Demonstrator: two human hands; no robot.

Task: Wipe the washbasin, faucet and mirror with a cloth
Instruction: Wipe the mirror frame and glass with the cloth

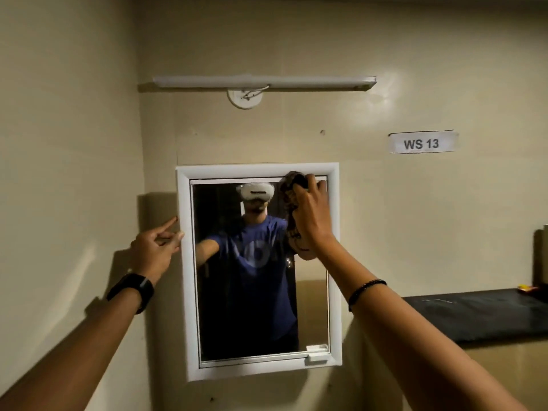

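Note:
A white-framed mirror (314, 310) hangs on the beige wall straight ahead. My right hand (311, 215) presses a dark patterned cloth (292, 203) against the glass near the mirror's top right corner. The cloth hangs down below my palm. My left hand (157, 247) rests against the left side of the white frame (185, 292), its fingers spread and touching the frame's edge. It holds nothing. The washbasin and faucet are out of view.
A white tube light fitting (264, 82) runs across the wall above the mirror. A paper label reading WS 13 (421, 143) is stuck at the right. A dark counter (480, 315) juts out at the lower right with a small orange item (526, 288) on it.

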